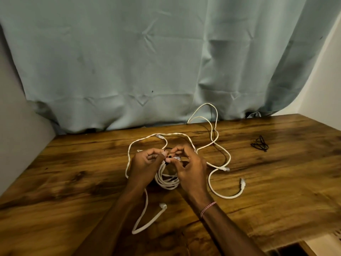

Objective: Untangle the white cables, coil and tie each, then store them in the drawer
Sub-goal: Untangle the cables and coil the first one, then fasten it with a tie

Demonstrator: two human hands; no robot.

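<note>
White cable coil (pixel 168 182) lies mid-table (pixel 83 163); left hand (pixel 145 163) and right hand (pixel 190 168) fingertips pinch a black tie (pixel 168 157) above it. Loose cables (pixel 173 133) sprawl around.

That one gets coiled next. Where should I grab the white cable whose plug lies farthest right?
Pinch the white cable just behind its plug, coming from the right: that end lies free on the wooden table, with nothing lying across it.

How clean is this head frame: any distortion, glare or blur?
Head view: wide-angle bending bows the curtain and table edges; sheen on the wood at right; lighting dim, warm; left hand and right hand pinching the coiled white cable look slightly soft.
</note>
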